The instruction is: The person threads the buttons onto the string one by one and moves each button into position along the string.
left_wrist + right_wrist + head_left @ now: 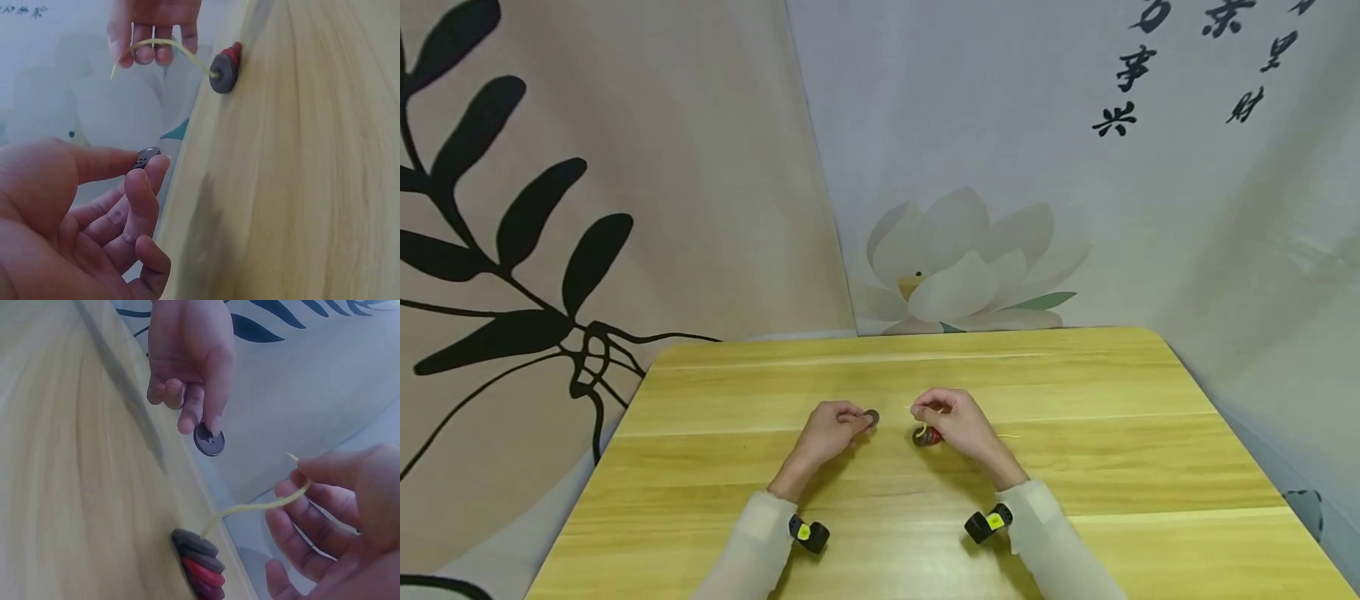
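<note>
My left hand (pixel 838 425) pinches a dark grey button (pixel 871 417) between thumb and forefinger, a little above the wooden table (pixel 1075 467). The left wrist view shows that button (pixel 145 157) at my fingertips. My right hand (pixel 951 421) pinches a thin yellow cord (pixel 262 506) near its free end. The cord runs down to a small stack of threaded buttons (pixel 199 562), grey on top, red and purple below, lying on the table. That stack (pixel 927 436) sits just under my right hand. In the right wrist view the loose button (pixel 209 439) hangs a short way from the cord's tip.
The table ends at printed cloth backdrops (pixel 970 167) behind and on both sides. A short tail of cord (pixel 1009 436) trails on the wood to the right of my right hand. Black wrist cameras (pixel 808 534) sit on both sleeves.
</note>
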A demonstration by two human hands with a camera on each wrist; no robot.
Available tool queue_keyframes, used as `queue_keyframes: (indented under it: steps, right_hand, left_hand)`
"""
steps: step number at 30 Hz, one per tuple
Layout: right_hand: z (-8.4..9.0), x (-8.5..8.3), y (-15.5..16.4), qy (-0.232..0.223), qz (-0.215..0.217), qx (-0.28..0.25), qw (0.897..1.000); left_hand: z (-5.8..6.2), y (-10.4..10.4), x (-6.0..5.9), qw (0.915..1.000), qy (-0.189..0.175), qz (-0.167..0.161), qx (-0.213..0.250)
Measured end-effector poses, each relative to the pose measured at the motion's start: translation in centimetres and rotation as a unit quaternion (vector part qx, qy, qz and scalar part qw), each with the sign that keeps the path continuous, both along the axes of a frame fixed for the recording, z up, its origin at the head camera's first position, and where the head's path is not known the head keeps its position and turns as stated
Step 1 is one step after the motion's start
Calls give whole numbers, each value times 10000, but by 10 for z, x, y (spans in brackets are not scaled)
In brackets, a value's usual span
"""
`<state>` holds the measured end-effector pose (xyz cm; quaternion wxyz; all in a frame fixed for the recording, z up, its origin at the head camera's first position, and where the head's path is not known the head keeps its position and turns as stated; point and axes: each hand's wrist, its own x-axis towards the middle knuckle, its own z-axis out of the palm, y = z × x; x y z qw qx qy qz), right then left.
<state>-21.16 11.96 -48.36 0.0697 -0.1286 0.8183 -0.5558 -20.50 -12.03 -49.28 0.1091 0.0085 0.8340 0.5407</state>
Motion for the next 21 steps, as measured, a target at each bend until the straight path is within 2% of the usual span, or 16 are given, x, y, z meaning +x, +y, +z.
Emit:
queue_keyframes:
  steps: [4,14,21]
  right_hand:
    - [3,3,-2,50,79,-21,10000]
    - [9,5,-4,-233,199,-398,9987]
    - [12,9,-6,-153,156,-235,9995]
  left_hand:
    - [3,2,2,9999,-107,1,67]
    - [13,7,5,9992,43,18,394]
    - [17,8,9,9988,-36,-2,497]
